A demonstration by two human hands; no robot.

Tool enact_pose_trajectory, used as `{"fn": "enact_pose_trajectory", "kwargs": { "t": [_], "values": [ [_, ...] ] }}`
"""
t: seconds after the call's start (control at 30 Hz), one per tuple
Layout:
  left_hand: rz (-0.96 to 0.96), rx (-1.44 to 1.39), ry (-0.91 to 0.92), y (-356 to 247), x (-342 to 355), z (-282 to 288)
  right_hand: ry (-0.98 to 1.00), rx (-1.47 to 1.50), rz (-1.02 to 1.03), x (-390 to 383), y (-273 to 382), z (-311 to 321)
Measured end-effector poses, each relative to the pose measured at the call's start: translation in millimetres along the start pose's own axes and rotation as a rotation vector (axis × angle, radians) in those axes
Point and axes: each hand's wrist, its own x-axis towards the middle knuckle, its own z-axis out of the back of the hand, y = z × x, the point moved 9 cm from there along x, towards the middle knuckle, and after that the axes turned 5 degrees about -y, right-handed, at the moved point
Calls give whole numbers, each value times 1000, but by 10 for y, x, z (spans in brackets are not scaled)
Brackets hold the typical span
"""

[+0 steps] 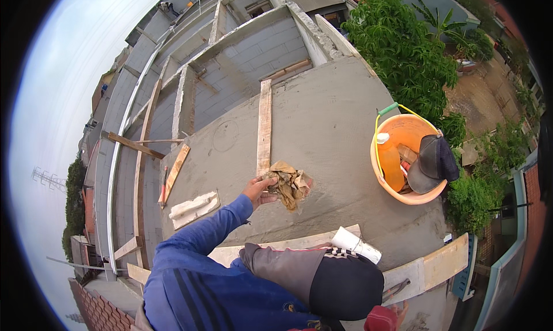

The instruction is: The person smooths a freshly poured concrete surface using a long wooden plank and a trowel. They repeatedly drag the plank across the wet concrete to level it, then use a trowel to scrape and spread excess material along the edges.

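My left hand (258,190) grips a crumpled brown paper or plastic scrap (290,183) above the grey cement surface (224,216). Beneath it a wooden plank (264,124) lies lengthwise. Left of the hand are a white block-like tool (194,208) and a red-handled tool (165,184) beside a short board. At the lower right, partly hidden, my right hand (397,312) shows loosely parted fingers, close to a dark metal tool (397,288) on a pale board (438,256). A white roll (354,244) lies near my bent leg.
An orange bucket (400,124) with a dark cap and tools stands at right, near the slab's edge above trees (403,43). Block walls with open drops (253,49) and wooden beams (141,181) border the slab at left and back. Houses lie below.
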Motion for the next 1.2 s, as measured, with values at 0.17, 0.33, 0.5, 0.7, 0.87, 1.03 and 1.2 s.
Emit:
{"fn": "enact_pose_trajectory", "kwargs": {
  "t": [0.17,0.33,0.5,0.7,0.87,1.03,1.2],
  "values": [
    [-329,-304,-238,-1368,851,1523,56,-137,51,-152,-39,-163],
    [-750,656,-399,-2583,956,2409,-9,135,-298,-233,-216,-190],
    [-110,431,-506,-1447,1151,1530,-128,1313,-1156,-742,-516,-740],
    [130,867,379,471,117,-457,-279,1840,-1482,-975,-4,-825],
    [189,1129,858,894,-1074,-912,-289,1943,-1475,-1168,757,-277],
    [286,1336,1172,581,-1765,-1346,-247,1844,-1477,-1810,1512,335],
    [165,1517,1375,192,-2058,-1904,-185,1636,-1338,-1811,1676,900]
  ]
}}
